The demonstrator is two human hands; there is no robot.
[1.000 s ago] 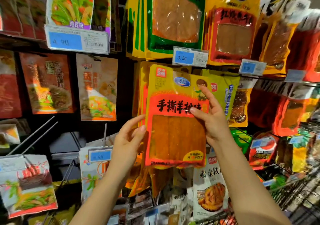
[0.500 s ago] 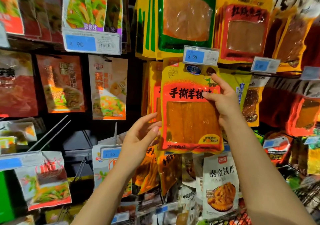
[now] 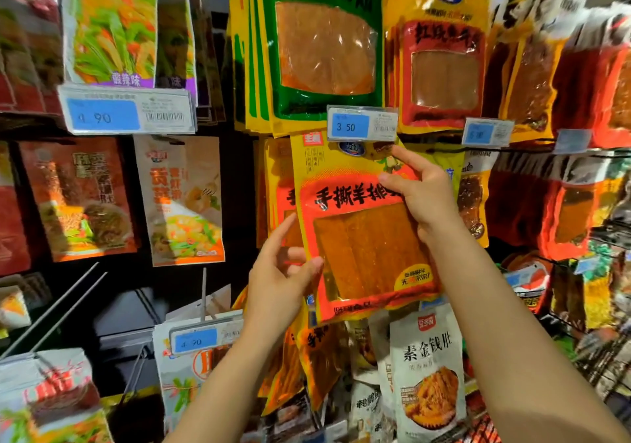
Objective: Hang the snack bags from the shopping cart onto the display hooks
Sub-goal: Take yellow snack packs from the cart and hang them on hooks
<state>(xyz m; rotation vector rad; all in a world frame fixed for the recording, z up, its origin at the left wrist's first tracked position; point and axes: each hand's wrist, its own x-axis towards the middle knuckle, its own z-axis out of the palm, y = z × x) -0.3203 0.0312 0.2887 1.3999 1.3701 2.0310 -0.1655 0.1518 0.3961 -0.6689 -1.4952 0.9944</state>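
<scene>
Snack bag [image 3: 362, 237] higher; right hand [image 3: 421, 196] gripping, left hand [image 3: 280, 282] touching.

- We have a single view, from a wide-angle camera worn on our head.
- It faces forward and slightly upward at a wall of hanging packets, not down.
- It sits close: our forearms enter from the bottom edge and our left hand [image 3: 280, 278] and right hand [image 3: 421, 196] fill the middle.
- Above the right hand a price tag [image 3: 362, 124] reads clearly, showing how near we stand.
- Lines bend toward the edges, beyond both hands.
- No second view shares this scene.
</scene>
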